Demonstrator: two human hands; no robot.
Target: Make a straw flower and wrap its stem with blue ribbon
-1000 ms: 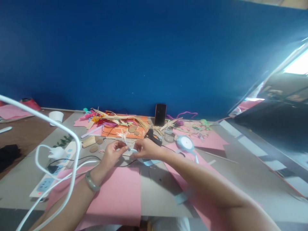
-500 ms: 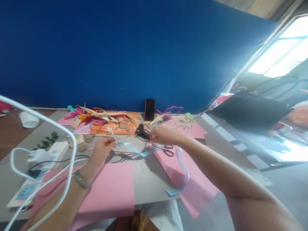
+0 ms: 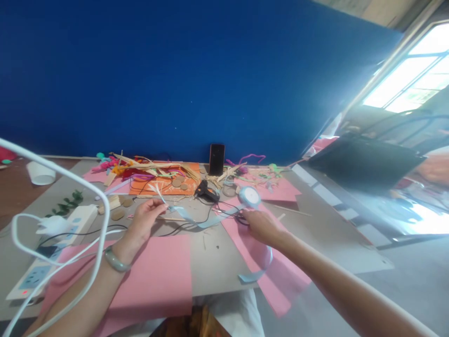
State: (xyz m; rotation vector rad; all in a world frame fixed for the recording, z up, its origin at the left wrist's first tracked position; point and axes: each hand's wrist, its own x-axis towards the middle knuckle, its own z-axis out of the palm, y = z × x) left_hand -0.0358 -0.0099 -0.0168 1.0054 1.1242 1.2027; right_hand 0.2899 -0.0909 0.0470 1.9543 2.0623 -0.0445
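Note:
Pinched in the fingers of my left hand (image 3: 149, 215) is a small bunch of pale, frayed strips (image 3: 157, 189). A light blue ribbon (image 3: 213, 220) runs from beside those fingertips to the right across the table. My right hand (image 3: 259, 224) is closed on the dark handles of the scissors (image 3: 242, 217), over a pink sheet (image 3: 242, 248). The fingers partly hide the scissors. Just beyond that hand lies a ribbon spool (image 3: 250, 196) with a white centre. A black glue gun (image 3: 206, 192) rests between and beyond both hands.
A phone (image 3: 216, 159) leans against the blue wall. Pale strips and pipe cleaners (image 3: 147, 168) are heaped at the back left. A power strip (image 3: 38, 271) and a looping white cable (image 3: 105, 224) occupy the left. Another pink sheet (image 3: 154, 276) lies in front.
My right hand has moved from near the glue gun toward me and right, onto the scissors, and the ribbon spool now shows. My left hand keeps its pinch, nearly still.

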